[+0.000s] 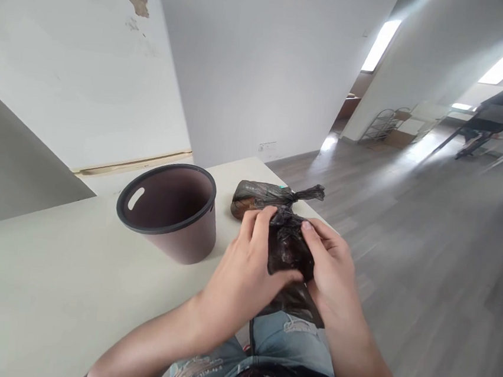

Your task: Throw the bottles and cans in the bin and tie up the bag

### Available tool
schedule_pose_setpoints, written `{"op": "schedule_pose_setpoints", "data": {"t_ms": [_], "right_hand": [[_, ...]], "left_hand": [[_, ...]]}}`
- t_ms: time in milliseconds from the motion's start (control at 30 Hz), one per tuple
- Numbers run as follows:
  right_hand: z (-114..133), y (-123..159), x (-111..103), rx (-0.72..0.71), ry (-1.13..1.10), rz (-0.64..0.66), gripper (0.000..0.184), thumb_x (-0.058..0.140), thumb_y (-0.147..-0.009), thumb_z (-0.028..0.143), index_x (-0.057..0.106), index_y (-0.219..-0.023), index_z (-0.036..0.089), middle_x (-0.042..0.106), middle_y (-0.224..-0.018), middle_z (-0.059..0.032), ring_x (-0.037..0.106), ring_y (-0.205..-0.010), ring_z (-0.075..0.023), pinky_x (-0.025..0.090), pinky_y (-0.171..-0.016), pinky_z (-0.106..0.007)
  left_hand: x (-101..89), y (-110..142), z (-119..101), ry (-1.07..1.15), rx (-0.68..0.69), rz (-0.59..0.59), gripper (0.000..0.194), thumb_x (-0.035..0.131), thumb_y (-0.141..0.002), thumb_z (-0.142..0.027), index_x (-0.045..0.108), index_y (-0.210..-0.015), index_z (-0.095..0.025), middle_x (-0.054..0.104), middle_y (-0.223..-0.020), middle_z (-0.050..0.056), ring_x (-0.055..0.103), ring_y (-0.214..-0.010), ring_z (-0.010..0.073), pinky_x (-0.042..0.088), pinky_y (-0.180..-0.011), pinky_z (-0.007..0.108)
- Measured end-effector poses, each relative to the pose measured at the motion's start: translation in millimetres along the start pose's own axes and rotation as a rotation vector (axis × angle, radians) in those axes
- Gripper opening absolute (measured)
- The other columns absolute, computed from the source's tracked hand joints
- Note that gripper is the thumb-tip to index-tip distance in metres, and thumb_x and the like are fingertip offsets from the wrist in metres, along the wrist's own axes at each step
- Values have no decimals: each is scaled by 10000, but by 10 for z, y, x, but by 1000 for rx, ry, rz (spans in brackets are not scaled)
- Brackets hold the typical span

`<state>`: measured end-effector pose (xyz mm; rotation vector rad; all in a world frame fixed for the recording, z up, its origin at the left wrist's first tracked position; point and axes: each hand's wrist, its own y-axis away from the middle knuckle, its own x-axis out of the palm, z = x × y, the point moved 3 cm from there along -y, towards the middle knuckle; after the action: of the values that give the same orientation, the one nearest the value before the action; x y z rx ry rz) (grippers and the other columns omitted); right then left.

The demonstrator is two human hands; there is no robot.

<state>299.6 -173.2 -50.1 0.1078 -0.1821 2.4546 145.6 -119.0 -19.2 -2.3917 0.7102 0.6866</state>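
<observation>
My left hand [244, 265] and my right hand [330, 267] both grip a dark, crumpled plastic bag [288, 248] held over the near corner of a pale table [47, 275]. The fingers of both hands pinch the bag near its top. Just behind it lies a second dark plastic bag [268, 197], tied shut with a knotted tail, resting on the table. A round brown bin [171, 210] with a dark rim and a handle slot stands upright on the table left of my hands, showing nothing inside.
A white wall with peeling paint rises behind the table. Grey wood floor [428, 247] stretches to the right. Far back stand a wire rack [379, 127], boxes, and a person beside a table [498, 120]. My jeans show below the hands.
</observation>
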Motion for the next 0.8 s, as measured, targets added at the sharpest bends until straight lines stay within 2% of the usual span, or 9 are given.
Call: {"op": "schedule_pose_setpoints", "data": {"t_ms": [100, 200, 333, 400, 467, 567, 667, 733, 800], "right_hand": [[18, -49, -140, -192, 181, -150, 312, 723, -959, 540, 756, -954, 230, 703, -827, -25, 630, -719, -183, 497, -605, -286], [72, -142, -367, -309, 274, -283, 307, 707, -969, 540, 755, -1008, 238, 687, -817, -29, 633, -713, -189, 500, -605, -301], [220, -223, -534, -318, 364, -34, 461, 722, -947, 503, 645, -1357, 308, 701, -853, -28, 668, -714, -216, 549, -606, -339], [297, -228, -563, -349, 476, 135, 656, 757, -904, 454, 532, -1506, 323, 728, -998, -52, 708, -811, -241, 598, -667, -365], [345, -246, -595, -401, 620, 205, 707, 732, -895, 393, 485, -1555, 323, 713, -1164, -81, 725, -933, -262, 632, -773, -397], [366, -282, -672, -468, 913, 18, 667, 656, -903, 300, 500, -1551, 313, 639, -1328, -124, 700, -1122, -331, 612, -956, -531], [336, -141, -654, -490, 1147, -78, 778, 690, -887, 318, 422, -1616, 291, 546, -1468, -180, 573, -1353, -469, 545, -1034, -696], [341, 112, -575, -613, 1137, -116, 801, 721, -884, 306, 416, -1624, 304, 529, -1510, -178, 528, -1404, -482, 544, -1049, -694], [365, 421, -442, -863, 998, -146, 691, 734, -861, 209, 558, -1516, 345, 593, -1445, -130, 602, -1320, -425, 578, -1038, -617]], "left_hand": [[-68, -49, 72, 20, 51, -6, 736, 556, -852, 3, 424, -1503, -313, 531, -1460, 104, 674, -1159, 230, 628, -954, 414], [-282, -86, 120, 11, 70, -67, 716, 442, -818, 64, 497, -1425, -311, 557, -1405, 80, 670, -1096, 181, 612, -933, 350], [-463, -107, 191, -69, 23, -156, 718, 497, -805, 21, 461, -1444, -306, 557, -1342, 91, 652, -1037, 184, 584, -866, 341], [-492, -116, 231, -161, -44, -124, 617, 541, -803, -21, 513, -1365, -274, 583, -1216, 82, 636, -979, 195, 553, -817, 341], [-509, -121, 250, -182, -121, -26, 470, 547, -824, -59, 555, -1254, -250, 602, -1027, 45, 615, -856, 180, 512, -748, 322], [-540, -113, 204, -20, -144, 116, 379, 534, -849, -80, 562, -1185, -253, 604, -874, -4, 585, -749, 148, 484, -697, 286], [-564, -102, 143, 145, -103, 98, 348, 530, -848, -72, 570, -1139, -257, 648, -956, 9, 613, -812, 136, 493, -709, 260], [-555, -98, 137, 184, -106, 28, 329, 517, -853, -66, 571, -1118, -254, 659, -982, 15, 624, -845, 134, 492, -717, 250], [-536, -93, 132, 191, -110, -43, 324, 508, -859, -62, 575, -1115, -251, 662, -970, 13, 632, -860, 133, 495, -731, 247]]}}
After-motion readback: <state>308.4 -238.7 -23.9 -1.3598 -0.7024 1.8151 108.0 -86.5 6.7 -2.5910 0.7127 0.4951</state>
